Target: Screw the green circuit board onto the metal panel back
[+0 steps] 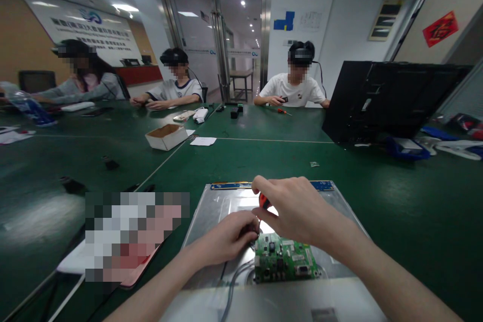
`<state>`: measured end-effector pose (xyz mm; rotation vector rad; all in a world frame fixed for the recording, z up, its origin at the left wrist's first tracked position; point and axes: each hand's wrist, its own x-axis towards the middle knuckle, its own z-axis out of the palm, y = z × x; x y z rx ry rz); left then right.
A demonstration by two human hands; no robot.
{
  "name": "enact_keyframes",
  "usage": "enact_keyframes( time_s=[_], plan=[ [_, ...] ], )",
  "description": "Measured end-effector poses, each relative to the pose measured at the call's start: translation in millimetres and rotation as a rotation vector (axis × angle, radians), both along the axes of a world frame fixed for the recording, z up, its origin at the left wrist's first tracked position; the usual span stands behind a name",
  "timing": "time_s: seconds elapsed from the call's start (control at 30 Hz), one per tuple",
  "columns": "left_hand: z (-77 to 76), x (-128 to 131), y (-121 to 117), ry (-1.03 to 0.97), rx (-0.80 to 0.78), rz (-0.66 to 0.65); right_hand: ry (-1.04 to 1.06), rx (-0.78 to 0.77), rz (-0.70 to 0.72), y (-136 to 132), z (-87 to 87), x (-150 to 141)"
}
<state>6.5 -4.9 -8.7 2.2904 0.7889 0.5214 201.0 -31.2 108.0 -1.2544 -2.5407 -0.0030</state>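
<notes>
My right hand (302,209) is closed round the red and black handle of a screwdriver (264,201), its shaft pointing down to the upper left corner of a green circuit board (285,259). Beside the shaft's lower end, my left hand (236,234) has its fingers pinched together at that corner. Whatever they grip is hidden. The board lies on a silvery metal panel (204,221), which has a narrow blue circuit strip (322,185) along its far edge. A grey cable (231,287) runs down the panel left of the board.
Left of the panel lies a pink, partly blurred flat item (141,266). Further off stand an open cardboard box (166,137) and a plastic bottle (32,108). A large black monitor casing (392,103) is at the right. Several people sit across the green table (260,156).
</notes>
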Motion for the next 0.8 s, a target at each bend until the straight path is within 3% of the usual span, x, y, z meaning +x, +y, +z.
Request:
enact_keyframes(
  time_s=[0.8],
  plan=[
    [4.4,-0.4,-2.6,0.054,-0.029,0.036,0.008,-0.014,-0.023,-3.0,9.3,3.0]
  ],
)
